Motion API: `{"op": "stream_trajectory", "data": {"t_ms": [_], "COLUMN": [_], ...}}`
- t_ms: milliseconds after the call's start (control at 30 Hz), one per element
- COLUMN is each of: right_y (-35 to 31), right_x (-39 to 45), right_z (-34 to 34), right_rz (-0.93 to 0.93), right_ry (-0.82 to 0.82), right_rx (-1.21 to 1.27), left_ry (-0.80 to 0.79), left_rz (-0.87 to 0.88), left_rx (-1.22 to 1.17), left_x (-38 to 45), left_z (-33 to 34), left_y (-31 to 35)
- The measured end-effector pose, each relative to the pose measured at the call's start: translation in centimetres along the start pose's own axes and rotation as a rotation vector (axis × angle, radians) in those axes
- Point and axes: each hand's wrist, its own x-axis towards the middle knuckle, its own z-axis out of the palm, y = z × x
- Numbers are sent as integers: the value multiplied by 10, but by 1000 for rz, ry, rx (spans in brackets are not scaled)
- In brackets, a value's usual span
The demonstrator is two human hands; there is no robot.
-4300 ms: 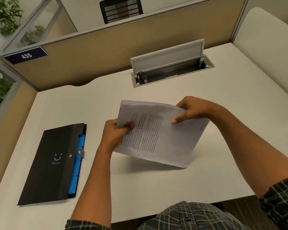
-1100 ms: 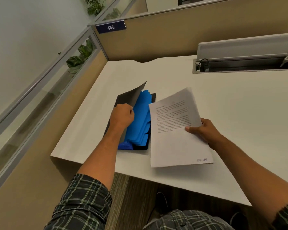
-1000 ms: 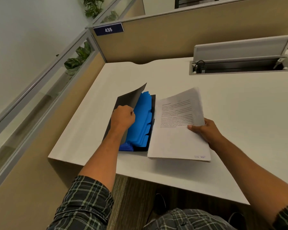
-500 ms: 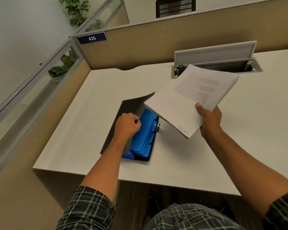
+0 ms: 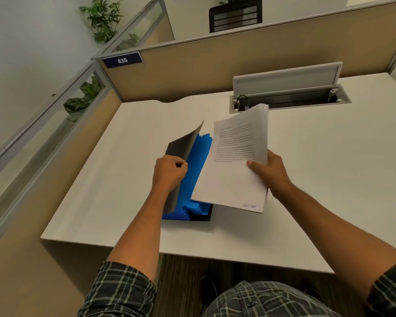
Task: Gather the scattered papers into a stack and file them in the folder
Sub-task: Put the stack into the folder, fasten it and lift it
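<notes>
While the folder (image 5: 188,179) sits open on the desk (image 5: 329,179), the papers (image 5: 233,161) are about to go in.

Head cam, the only view: left hand (image 5: 169,172) grips the black flap, lifted off the blue dividers (image 5: 197,165). Right hand (image 5: 268,170) pinches the gathered stack by its right edge, tilted just over the folder's right side. Filing step, I'd say; next the stack's left edge needs lining up with a pocket and sliding in. Behind the folder: open cable tray (image 5: 288,97), tan partition (image 5: 238,60), sign (image 5: 122,60) reading 435, plants (image 5: 103,17).
</notes>
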Motion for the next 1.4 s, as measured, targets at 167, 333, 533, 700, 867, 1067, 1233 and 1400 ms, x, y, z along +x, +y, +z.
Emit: {"op": "stream_trajectory", "data": {"t_ms": [167, 333, 533, 700, 867, 1067, 1233, 1400], "right_y": [-10, -11, -10, -12, -3, -5, 2, 6], "right_x": [4, 13, 27, 30, 17, 29, 28, 29], "right_z": [15, 22, 25, 28, 46, 45, 46, 45], "right_rz": [27, 71, 83, 58, 45, 191, 208, 212], "right_ry": [-157, -268, -135, -102, -216, -267, -360, -284], "right_rx": [-89, -139, -153, -222, -297, -204, -264, -292], "left_ry": [29, 37, -33, -38, -51, -37, -27, -24], "left_rz": [24, 21, 78, 98, 157, 158, 156, 139], "left_rx": [36, 60, 131, 144, 168, 165, 158, 163], "left_x": [0, 3, -2, -3, -3, -6, -6, -6], "left_z": [11, 18, 23, 27, 33, 38, 43, 49], "left_y": [11, 15, 13, 18, 28, 36, 49, 59]}}
